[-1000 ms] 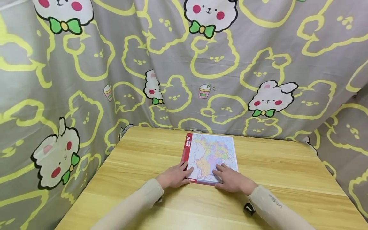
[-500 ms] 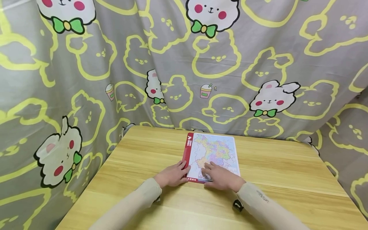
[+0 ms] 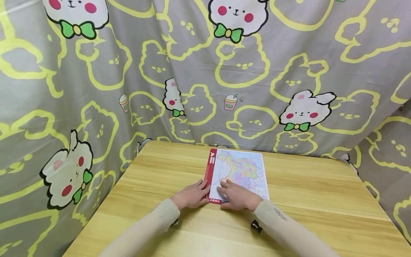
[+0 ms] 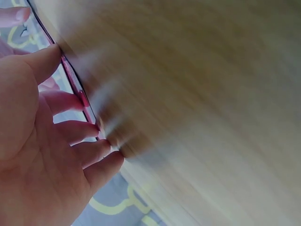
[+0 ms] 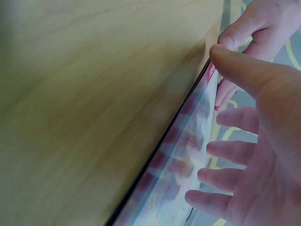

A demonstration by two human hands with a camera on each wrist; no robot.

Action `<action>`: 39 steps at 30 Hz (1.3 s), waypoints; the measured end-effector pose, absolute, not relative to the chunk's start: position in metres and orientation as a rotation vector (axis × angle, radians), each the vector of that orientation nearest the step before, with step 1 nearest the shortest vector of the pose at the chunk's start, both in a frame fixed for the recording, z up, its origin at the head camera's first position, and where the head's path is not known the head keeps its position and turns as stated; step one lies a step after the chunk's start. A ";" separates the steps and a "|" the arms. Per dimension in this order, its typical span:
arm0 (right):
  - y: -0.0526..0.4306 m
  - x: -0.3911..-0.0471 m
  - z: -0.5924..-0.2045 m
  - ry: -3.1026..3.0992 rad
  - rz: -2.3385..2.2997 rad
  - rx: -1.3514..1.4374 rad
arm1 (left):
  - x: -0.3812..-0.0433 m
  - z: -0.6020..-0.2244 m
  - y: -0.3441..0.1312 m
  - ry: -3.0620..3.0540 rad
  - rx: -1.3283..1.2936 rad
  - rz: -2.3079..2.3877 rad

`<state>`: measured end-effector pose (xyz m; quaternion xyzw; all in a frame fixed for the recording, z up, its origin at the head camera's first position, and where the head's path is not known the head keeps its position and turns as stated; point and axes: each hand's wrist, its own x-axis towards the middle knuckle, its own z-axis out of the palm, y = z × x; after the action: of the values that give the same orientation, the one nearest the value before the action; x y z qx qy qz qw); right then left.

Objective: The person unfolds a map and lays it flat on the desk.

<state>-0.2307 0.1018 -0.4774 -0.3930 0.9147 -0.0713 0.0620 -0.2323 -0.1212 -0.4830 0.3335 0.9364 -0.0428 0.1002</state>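
Map (image 3: pixel 240 167) sits on the table (image 3: pixel 308 189) at my twelve. Left hand (image 3: pixel 192 195) has loose, straight fingers against its eight o'clock edge; right hand (image 3: pixel 238 196) is spread over six, neither gripping anything. I'd brace left, go light right, avoid skidding.

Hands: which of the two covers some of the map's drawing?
The right hand, its fingers over the map; the left hand is only at the red side strip.
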 end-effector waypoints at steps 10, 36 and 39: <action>0.096 -0.237 -0.483 2.765 -0.162 -1.108 | -0.234 -0.482 -0.120 2.761 1.012 -0.166; 0.103 -0.220 -0.478 2.854 0.072 -1.488 | -0.231 -0.480 -0.121 2.757 1.018 -0.178; 0.103 -0.213 -0.473 2.894 0.171 -1.521 | -0.231 -0.480 -0.120 2.759 1.024 -0.165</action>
<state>-0.2129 0.1032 -0.4731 -0.4636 0.8820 0.0520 -0.0663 -0.2310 -0.1204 -0.4801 0.3457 0.9317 -0.0557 0.0968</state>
